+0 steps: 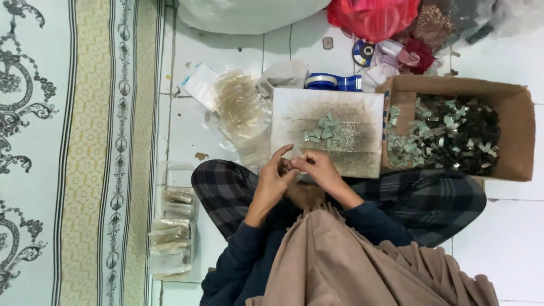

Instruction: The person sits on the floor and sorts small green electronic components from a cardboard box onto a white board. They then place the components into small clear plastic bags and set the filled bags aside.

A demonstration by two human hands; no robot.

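My left hand (273, 178) and my right hand (318, 169) meet just in front of a grimy white board (351, 153) that rests on my crossed legs. Fingertips of both hands pinch a tiny item between them; it is too small to identify. A little heap of small grey-green metal pieces (324, 131) lies on the middle of the board, a short way beyond my fingers. To the right stands an open cardboard box (518, 136) filled with many similar pieces, light ones on its left side and dark ones on its right.
Clear plastic packets (241, 110) lie left of the board. A blue tape dispenser (333, 83) sits behind it. A clear tray of filled packets (170, 232) rests by my left knee. A red bag (374, 17) and a patterned carpet (68, 153) border the tiled floor.
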